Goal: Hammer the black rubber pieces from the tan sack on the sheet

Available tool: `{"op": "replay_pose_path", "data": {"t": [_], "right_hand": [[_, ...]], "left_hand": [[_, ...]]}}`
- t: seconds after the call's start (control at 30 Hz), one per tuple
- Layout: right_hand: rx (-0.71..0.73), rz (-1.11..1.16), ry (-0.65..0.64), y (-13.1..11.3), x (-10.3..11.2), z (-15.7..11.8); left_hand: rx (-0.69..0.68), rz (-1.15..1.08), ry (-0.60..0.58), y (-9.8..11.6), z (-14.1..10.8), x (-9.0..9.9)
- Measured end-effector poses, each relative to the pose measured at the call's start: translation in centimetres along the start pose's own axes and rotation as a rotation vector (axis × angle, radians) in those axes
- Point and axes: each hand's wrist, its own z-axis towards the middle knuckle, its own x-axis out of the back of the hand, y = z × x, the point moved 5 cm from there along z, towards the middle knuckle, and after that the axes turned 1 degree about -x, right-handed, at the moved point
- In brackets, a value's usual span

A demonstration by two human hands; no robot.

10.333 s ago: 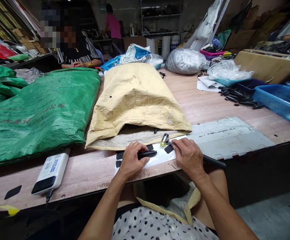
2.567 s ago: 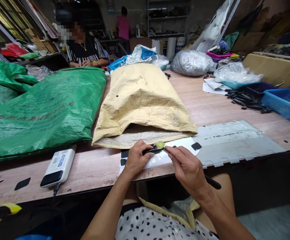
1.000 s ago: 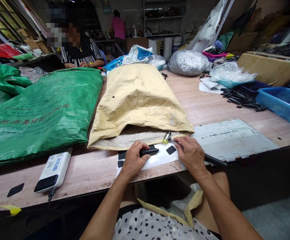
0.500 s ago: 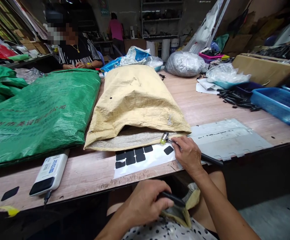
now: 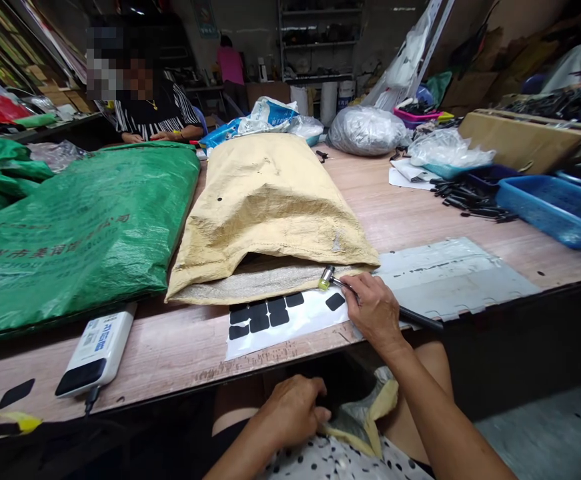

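Note:
My right hand [image 5: 374, 307] is closed around a small hammer [image 5: 337, 280] with a chrome head and a yellow tip. The hammer's black handle runs out to the right past my palm, over the table edge. Below its head lies a white sheet [image 5: 315, 317] with black rounded-square pads [image 5: 279, 317] on it. My left hand [image 5: 294, 408] hovers over my lap, fingers bent and the thumb apart from the index finger, with nothing visible between them. Close by it in my lap is the mouth of a yellowish sack [image 5: 370, 427].
A large beige woven sack [image 5: 270, 200] lies just ahead, with a green sack [image 5: 80, 233] to its left. A white power bank [image 5: 97, 350] sits near the edge. At right are a grey sheet [image 5: 460, 273], black parts [image 5: 473, 200] and a blue basket [image 5: 555, 213]. A person [image 5: 155, 113] sits opposite.
The black rod-like piece in my left hand is gone from it, and the fingers have loosened. My right hand keeps the hammer in nearly the same place. The view has shifted slightly.

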Motion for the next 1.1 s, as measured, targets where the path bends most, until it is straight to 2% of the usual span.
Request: {"op": "replay_pose_path", "data": {"t": [0.07, 0.1, 0.13, 0.2, 0.27, 0.33, 0.4, 0.47, 0.53, 0.6, 0.73, 0.83, 0.93, 1.0, 1.1], "right_hand": [[0.001, 0.000, -0.005, 0.0, 0.0, 0.0], [0.001, -0.002, -0.006, 0.0, 0.0, 0.0], [-0.002, -0.004, -0.006, -0.1, 0.1, 0.0], [-0.006, -0.005, -0.002, -0.1, 0.1, 0.0], [-0.011, 0.001, 0.002, -0.1, 0.1, 0.0], [-0.011, 0.008, 0.000, -0.1, 0.1, 0.1], [-0.010, 0.010, -0.009, 0.0, 0.0, 0.1], [-0.009, 0.009, -0.018, 0.0, 0.0, 0.1], [-0.013, 0.012, -0.019, 0.1, -0.1, 0.1], [-0.016, 0.018, -0.017, 0.1, -0.1, 0.1], [-0.016, 0.019, -0.018, 0.1, -0.1, 0.1], [-0.015, 0.014, -0.027, 0.1, -0.1, 0.1], [-0.009, 0.021, -0.012, 0.1, -0.1, 0.1], [-0.006, 0.022, -0.006, 0.1, 0.0, 0.1], [-0.010, 0.014, -0.011, 0.1, 0.0, 0.0]], "left_hand": [[-0.138, -0.107, -0.059, 2.6, -1.0, 2.7], [-0.195, -0.172, -0.047, 3.6, -1.3, 4.5], [-0.234, -0.206, 0.005, 4.3, -1.3, 6.5], [-0.244, -0.174, 0.231, 4.2, -0.7, 11.0], [-0.129, -0.070, 0.505, 2.6, 0.4, 15.3], [0.046, 0.026, 0.727, 0.3, 1.4, 18.7], [0.242, 0.135, 0.857, -1.8, 2.1, 21.0], [0.420, 0.234, 0.909, -3.4, 2.3, 22.4], [0.541, 0.289, 0.921, -4.3, 2.3, 23.1], [0.600, 0.308, 0.919, -4.7, 2.2, 23.4], [0.614, 0.323, 0.898, -4.7, 1.6, 23.4], [0.448, 0.312, 0.882, -3.5, 1.2, 22.3], [0.116, 0.316, 0.895, -0.8, 0.9, 20.1], [-0.071, 0.328, 0.845, 1.1, 1.1, 18.1], [-0.174, 0.331, 0.744, 2.7, 2.0, 15.4]]}}
